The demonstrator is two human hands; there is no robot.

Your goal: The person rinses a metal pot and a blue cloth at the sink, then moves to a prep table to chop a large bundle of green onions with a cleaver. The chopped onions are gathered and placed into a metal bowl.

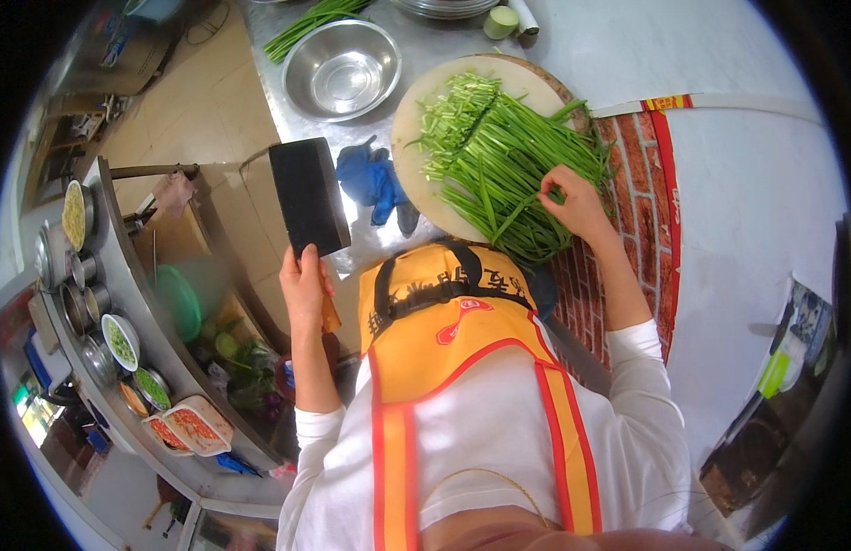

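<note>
My left hand grips the wooden handle of a cleaver, whose broad dark blade points away from me, off the round chopping board. A heap of long green stalks, like garlic chives, covers much of the board; at its far left end lie short cut pieces. Over the heap's right side is my right hand, its thumb and forefinger pinched at what looks like one thin stalk. Blue gloves lie just left of the board, and beyond them stands a steel basin with nothing in it.
More green stalks lie behind the basin, near stacked metal dishes and a pale green vegetable piece. A brick-patterned panel and white wall border the right. Left, across a tiled floor, a counter holds bowls and trays of food.
</note>
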